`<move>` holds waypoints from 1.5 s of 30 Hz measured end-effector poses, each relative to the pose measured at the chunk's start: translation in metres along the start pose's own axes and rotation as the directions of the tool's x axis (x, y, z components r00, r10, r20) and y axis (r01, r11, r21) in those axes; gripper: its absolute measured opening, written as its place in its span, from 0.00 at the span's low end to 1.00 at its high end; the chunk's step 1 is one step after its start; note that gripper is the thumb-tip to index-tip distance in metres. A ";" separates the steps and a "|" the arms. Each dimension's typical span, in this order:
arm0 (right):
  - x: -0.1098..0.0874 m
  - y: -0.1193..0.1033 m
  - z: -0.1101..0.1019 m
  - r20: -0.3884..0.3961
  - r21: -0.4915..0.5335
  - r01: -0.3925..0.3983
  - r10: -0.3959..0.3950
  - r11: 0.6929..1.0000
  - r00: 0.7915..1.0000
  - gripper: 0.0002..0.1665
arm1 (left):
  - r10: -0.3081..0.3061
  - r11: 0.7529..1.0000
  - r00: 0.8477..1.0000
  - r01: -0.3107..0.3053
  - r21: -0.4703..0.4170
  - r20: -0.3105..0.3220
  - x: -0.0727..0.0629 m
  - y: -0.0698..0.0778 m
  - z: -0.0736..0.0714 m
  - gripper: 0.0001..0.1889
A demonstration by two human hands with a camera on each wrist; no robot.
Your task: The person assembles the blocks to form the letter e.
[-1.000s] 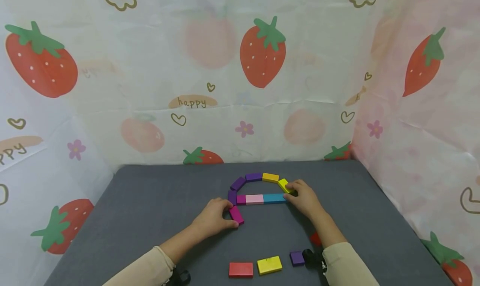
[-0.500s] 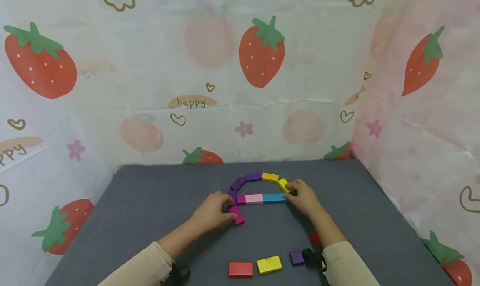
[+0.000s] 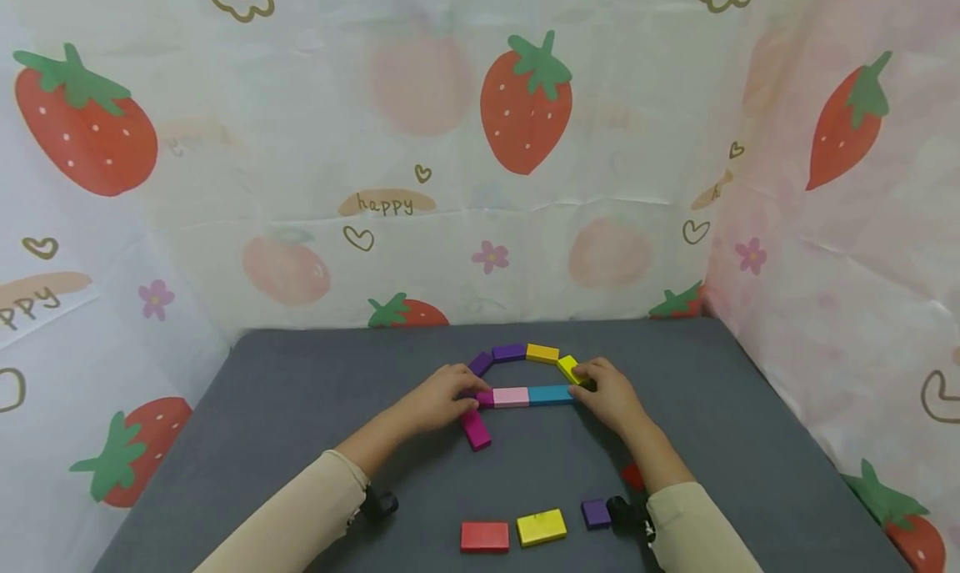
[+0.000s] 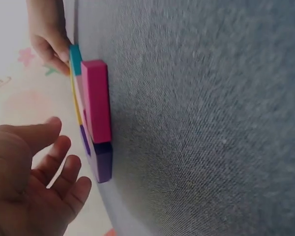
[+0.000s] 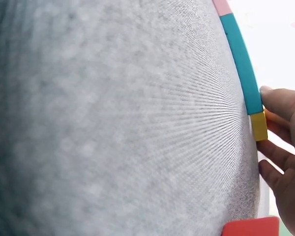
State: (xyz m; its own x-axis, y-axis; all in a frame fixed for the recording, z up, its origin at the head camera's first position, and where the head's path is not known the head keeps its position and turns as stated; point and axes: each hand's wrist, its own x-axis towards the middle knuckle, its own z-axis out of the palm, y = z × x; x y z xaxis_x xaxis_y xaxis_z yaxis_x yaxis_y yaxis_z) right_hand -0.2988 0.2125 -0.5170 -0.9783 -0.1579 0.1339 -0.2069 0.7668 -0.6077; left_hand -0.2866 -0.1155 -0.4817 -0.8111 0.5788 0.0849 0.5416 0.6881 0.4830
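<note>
Coloured blocks form an arch over a straight row on the grey table. Purple blocks (image 3: 510, 353), an orange-yellow block (image 3: 542, 354) and a yellow block (image 3: 568, 368) curve along the top. The row has a small magenta block (image 3: 486, 400), a pink block (image 3: 511, 398) and a blue block (image 3: 550, 395). A longer magenta block (image 3: 476, 431) slants down from the left end. My left hand (image 3: 442, 399) hovers at that end with loose fingers, hiding a purple block (image 4: 103, 163). At the right end my right hand (image 3: 611, 394) holds a yellow block (image 5: 258, 127) between thumb and fingers, beside the blue one.
Nearer me on the grey table (image 3: 322, 406) lie a red block (image 3: 484, 537), a yellow block (image 3: 542, 527) and a purple block (image 3: 596, 514). Another red block (image 3: 632, 475) is partly covered by the right forearm. Strawberry-patterned cloth (image 3: 420, 139) walls the back and sides.
My left hand has left the slanting magenta block and moved up and right to the left end of the row. My right hand stays in place.
</note>
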 end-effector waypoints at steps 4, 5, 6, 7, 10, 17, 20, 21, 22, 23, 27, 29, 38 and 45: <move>0.001 -0.002 0.001 0.021 -0.004 0.000 0.000 1.000 1.000 0.24 | -0.001 1.000 1.000 0.000 0.031 0.030 0.004 -0.008 0.004 0.17; 0.001 -0.002 0.001 0.029 -0.004 0.000 0.000 1.000 1.000 0.24 | -0.001 0.999 0.999 0.000 0.042 0.034 0.005 -0.009 0.006 0.17; 0.002 -0.003 0.000 0.035 -0.002 -0.001 0.001 1.000 0.999 0.24 | 0.001 0.999 0.999 -0.003 0.046 0.035 0.005 -0.010 0.007 0.18; 0.003 -0.003 0.000 0.042 0.001 0.000 0.000 1.000 0.999 0.25 | 0.003 0.999 0.999 -0.005 0.050 0.035 0.005 -0.011 0.008 0.18; 0.005 -0.004 -0.003 0.056 0.000 0.004 -0.004 1.000 0.998 0.25 | 0.002 0.998 0.999 -0.004 0.065 0.038 0.006 -0.012 0.010 0.19; 0.002 -0.005 -0.010 0.103 -0.091 0.026 -0.017 0.995 0.995 0.28 | -0.001 0.995 0.998 -0.005 0.101 0.058 0.006 -0.011 0.017 0.17; 0.000 -0.006 -0.012 0.111 -0.120 0.031 -0.018 0.992 0.994 0.30 | -0.010 0.994 0.998 0.003 0.108 0.065 0.004 -0.010 0.019 0.17; -0.001 -0.007 -0.012 0.108 -0.120 0.031 -0.018 0.992 0.994 0.30 | -0.012 0.994 0.998 0.005 0.109 0.067 0.003 -0.010 0.019 0.18; -0.001 -0.008 -0.013 0.103 -0.119 0.031 -0.019 0.992 0.995 0.30 | -0.014 0.994 0.998 0.006 0.111 0.067 0.003 -0.010 0.018 0.18; -0.002 -0.009 -0.013 0.096 -0.120 0.037 -0.026 0.992 0.995 0.31 | -0.015 0.994 0.998 0.008 0.111 0.068 0.002 -0.009 0.018 0.18; -0.003 -0.014 -0.016 0.074 -0.115 0.056 -0.047 0.992 0.996 0.30 | -0.011 0.993 0.998 0.003 0.120 0.066 0.001 -0.008 0.015 0.18; -0.004 -0.016 -0.016 0.073 -0.119 0.056 -0.048 0.991 0.996 0.30 | -0.005 0.993 0.998 -0.003 0.119 0.062 0.001 -0.007 0.014 0.18; -0.009 -0.018 -0.012 0.092 -0.115 0.040 -0.029 0.993 0.995 0.30 | -0.009 0.995 0.998 0.003 0.102 0.058 0.000 -0.009 0.017 0.18; -0.010 -0.018 -0.014 0.090 -0.113 0.075 -0.065 0.991 0.994 0.30 | -0.019 0.996 0.998 0.013 0.094 0.058 0.000 -0.009 0.015 0.19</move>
State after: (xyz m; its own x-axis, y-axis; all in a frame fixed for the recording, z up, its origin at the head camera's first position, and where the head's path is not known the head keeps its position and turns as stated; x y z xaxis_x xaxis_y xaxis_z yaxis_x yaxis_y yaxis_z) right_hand -0.2852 0.2089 -0.4965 -0.9595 -0.2626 0.1017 -0.2773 0.8182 -0.5036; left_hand -0.2885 -0.1152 -0.4996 -0.8067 0.5904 0.0252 0.5493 0.7335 0.4004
